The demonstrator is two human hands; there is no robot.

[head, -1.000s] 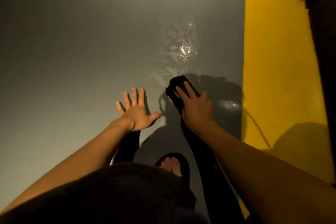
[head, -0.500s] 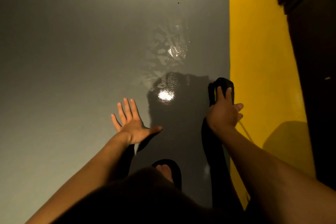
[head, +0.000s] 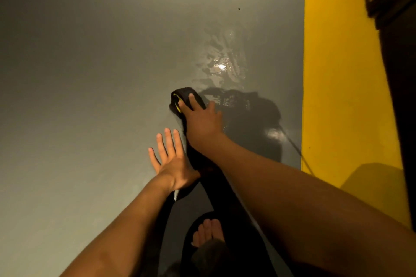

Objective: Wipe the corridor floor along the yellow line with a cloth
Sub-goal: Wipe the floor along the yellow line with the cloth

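A dark cloth (head: 182, 95) with a bit of yellow at its edge lies on the grey corridor floor (head: 90, 96). My right hand (head: 200, 119) presses down on it with fingers stretched over its top. My left hand (head: 172, 162) lies flat on the floor with fingers spread, just below and left of the cloth. The wide yellow line (head: 337, 74) runs along the right side, well to the right of the cloth. A wet shiny patch (head: 221, 65) sits just beyond the cloth.
My foot in a dark sandal (head: 208, 235) is at the bottom centre. A dark wall or door base (head: 400, 74) borders the yellow line on the right. A thin dark cord (head: 295, 148) crosses from the grey floor onto the yellow line.
My right hand has swept the cloth leftward, from beside the yellow line to the middle of the grey floor. My left hand stays flat on the floor.
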